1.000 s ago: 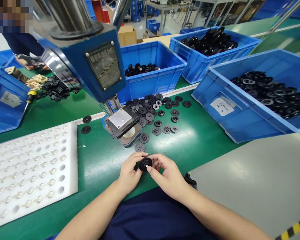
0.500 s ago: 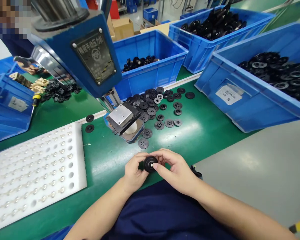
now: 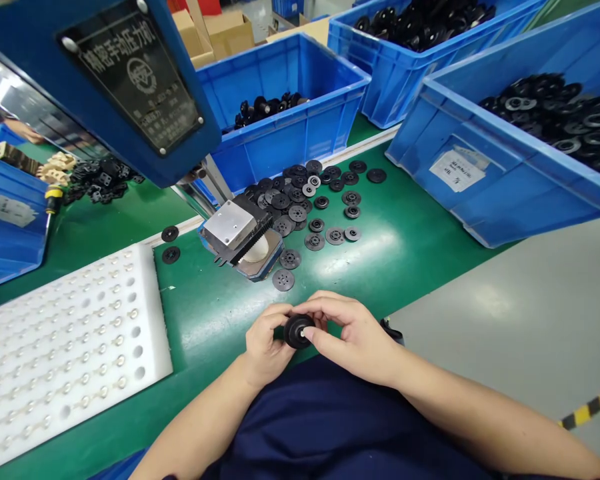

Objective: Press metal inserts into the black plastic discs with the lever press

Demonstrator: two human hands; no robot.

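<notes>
A round black plastic wheel (image 3: 295,331) with a small bright metal tip at its centre is held close to my body, above the table's near edge. My left hand (image 3: 267,341) is closed around its left side. From the right, my right hand (image 3: 347,333) grips it, thumb at the metal tip and fingers curled behind the wheel. Beyond my hands stands a blue manual press (image 3: 145,87), with a silver block (image 3: 229,223) on its base. Loose black discs (image 3: 297,213) lie heaped beside the press.
At left is a white foam tray (image 3: 163,333) with rows of metal-tipped parts. Blue bins of black parts stand behind, including a middle bin (image 3: 290,137) and a labelled right bin (image 3: 430,160). A screwdriver (image 3: 53,200) rests by the left bin (image 3: 10,233).
My view has shifted slightly, so the press looks larger and nearer. Both hands still hold the wheel in much the same grip, with the right thumb at its centre.
</notes>
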